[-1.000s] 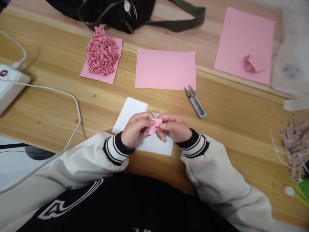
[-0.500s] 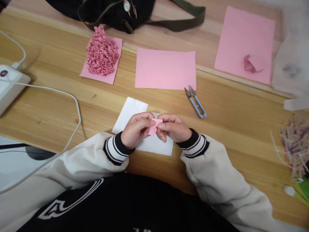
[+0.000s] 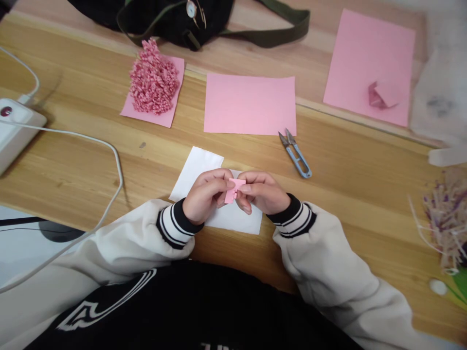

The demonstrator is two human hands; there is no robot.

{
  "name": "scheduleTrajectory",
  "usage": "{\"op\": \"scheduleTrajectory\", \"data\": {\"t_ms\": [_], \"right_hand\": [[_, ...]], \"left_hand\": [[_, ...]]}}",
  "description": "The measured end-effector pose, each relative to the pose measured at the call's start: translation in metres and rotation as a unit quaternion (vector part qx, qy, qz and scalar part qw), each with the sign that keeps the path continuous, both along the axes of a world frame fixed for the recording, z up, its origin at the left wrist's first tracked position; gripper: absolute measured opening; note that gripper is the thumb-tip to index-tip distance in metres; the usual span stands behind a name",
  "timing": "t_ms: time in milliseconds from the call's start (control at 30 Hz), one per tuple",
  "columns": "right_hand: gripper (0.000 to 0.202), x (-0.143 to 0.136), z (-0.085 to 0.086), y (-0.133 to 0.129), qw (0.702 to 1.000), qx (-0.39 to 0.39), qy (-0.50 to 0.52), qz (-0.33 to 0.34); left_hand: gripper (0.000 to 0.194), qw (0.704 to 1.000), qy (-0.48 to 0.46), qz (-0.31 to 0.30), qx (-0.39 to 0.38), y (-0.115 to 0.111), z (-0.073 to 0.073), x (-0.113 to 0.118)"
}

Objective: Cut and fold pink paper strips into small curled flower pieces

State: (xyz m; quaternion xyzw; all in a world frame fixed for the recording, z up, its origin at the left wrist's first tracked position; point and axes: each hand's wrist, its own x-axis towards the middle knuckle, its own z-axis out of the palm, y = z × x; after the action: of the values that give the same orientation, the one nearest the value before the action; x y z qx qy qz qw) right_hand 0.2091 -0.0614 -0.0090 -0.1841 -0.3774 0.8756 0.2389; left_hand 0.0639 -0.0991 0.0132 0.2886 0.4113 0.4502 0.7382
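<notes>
Between my two hands is a small piece of pink paper (image 3: pixel 230 195) with an uneven, notched right edge. My left hand (image 3: pixel 204 193) pinches its left side between thumb and fingers. From the other side, my right hand (image 3: pixel 268 193) grips it with thumb and forefinger near the notched edge. White paper (image 3: pixel 237 218) lies on the table under my hands, with another part of white paper (image 3: pixel 197 165) to the upper left. Part of the pink piece is hidden by my thumbs.
Blue-handled thread snips (image 3: pixel 299 158) lie beyond my right hand, touching a pink sheet (image 3: pixel 250 103). Pink artificial flowers (image 3: pixel 153 82) rest on pink paper at left. A black bag (image 3: pixel 164 19), a larger pink sheet (image 3: pixel 368 58), a power strip (image 3: pixel 22 126) and dried stems (image 3: pixel 447 218) surround them.
</notes>
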Motion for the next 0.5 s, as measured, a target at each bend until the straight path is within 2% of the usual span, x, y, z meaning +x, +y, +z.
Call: {"op": "scheduleTrajectory", "data": {"t_ms": [233, 500], "right_hand": [[0.022, 0.0004, -0.0033, -0.0005, 1.0, 0.01, -0.02, 0.0], [0.02, 0.0007, -0.0053, -0.001, 1.0, 0.026, -0.006, -0.005]], "left_hand": [[0.02, 0.998, 0.058, 0.012, -0.015, -0.0015, -0.0016, -0.0023], [0.018, 0.998, 0.057, 0.01, -0.014, -0.0011, -0.0021, -0.0022]]}}
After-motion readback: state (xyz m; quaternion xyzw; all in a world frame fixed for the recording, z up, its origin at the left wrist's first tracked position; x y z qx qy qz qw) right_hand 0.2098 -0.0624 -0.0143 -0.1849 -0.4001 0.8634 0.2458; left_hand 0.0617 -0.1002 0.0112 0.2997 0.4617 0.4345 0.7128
